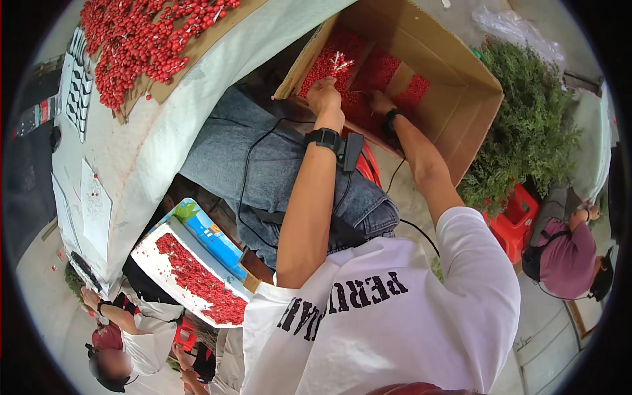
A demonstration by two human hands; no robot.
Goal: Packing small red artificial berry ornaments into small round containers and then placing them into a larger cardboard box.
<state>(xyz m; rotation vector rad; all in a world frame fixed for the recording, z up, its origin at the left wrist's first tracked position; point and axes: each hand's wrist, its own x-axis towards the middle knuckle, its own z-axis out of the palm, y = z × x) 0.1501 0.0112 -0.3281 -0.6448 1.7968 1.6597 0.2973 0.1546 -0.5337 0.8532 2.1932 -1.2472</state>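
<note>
A sprig with pale stems sits near the top centre of the frame, over an open cardboard box. The left hand is curled at the sprig's lower end, fingers pinched on it. The right hand is just to its right, inside the box, fingers bent; whether they grip anything, I cannot tell. Loose red berries lie in patches across the box floor below. Right of the box is a green bush, with a red stool under it. At upper left, berry branches are heaped on a cloth-covered table. At lower left, a white tray holds more red bits. Co-workers appear at lower left and far right.
</note>
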